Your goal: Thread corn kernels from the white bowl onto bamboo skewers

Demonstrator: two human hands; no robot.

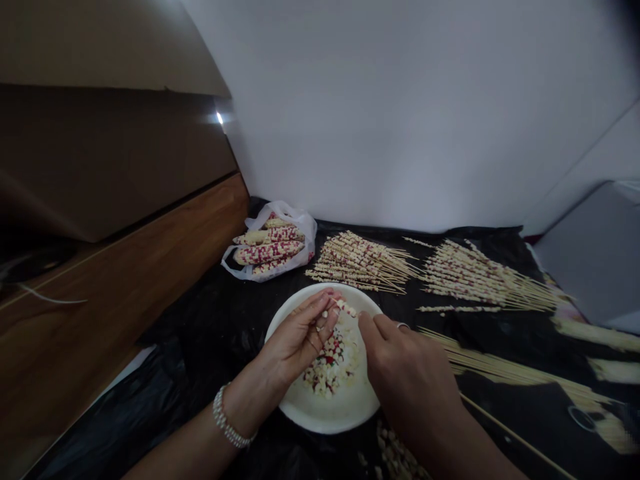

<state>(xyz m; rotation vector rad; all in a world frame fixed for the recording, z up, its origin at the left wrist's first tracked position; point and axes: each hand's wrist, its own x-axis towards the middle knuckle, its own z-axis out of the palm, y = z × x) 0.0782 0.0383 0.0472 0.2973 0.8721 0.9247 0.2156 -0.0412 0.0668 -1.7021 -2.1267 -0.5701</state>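
My left hand point(300, 337) hovers over a white bowl point(325, 413) of loose corn kernels point(330, 367), fingers curled, pinching a few kernels at the fingertips. My right hand point(405, 373), a ring on one finger, is closed around a thin wooden skewer point(515, 437) whose tip carries a short row of threaded kernels point(346, 308) between both hands. A pearl bracelet point(227, 423) circles my left wrist.
Two heaps of finished kernel skewers point(363, 261) point(480, 277) lie behind the bowl on black plastic sheeting point(210, 320). A plastic bag of red-and-white corn cobs point(270, 247) sits at back left. Bare skewers point(500, 367) lie at the right. A wooden ledge point(100, 293) rises on the left.
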